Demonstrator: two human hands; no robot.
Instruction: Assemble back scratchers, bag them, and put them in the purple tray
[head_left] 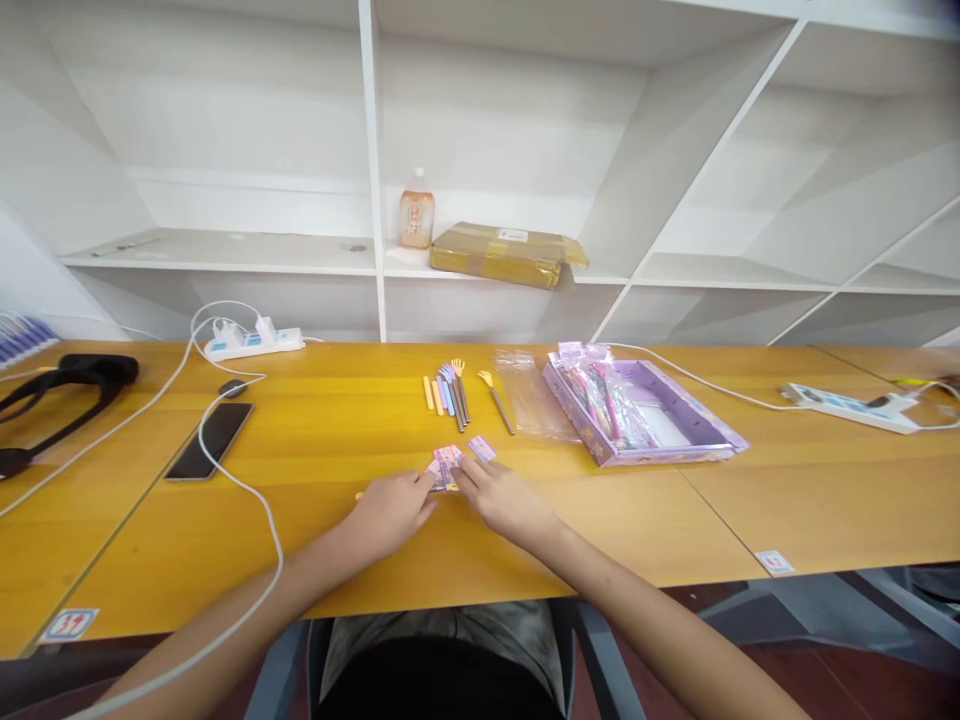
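Small pink and purple printed cards (448,457) lie on the desk in front of me. My left hand (394,510) has its fingers closed at the left edge of the cards. From the other side, my right hand (499,495) pinches their right edge, its fingertips on the print. Another small printed card (482,449) rests just beyond my right fingers. Farther back is a row of thin sticks with yellow and purple claw-like heads (455,385) beside short yellow sticks (433,395). One more yellow-headed stick (496,402) lies apart. Part of something yellow shows beside my left hand.
A purple open box (675,455) with bagged pink items (604,400) stands right, beside clear plastic bags (532,395). At left are a phone (210,442), a white cable (259,495), a power strip (255,343) and black glasses (71,400). Shelves behind hold a bottle (416,215) and carton (502,255).
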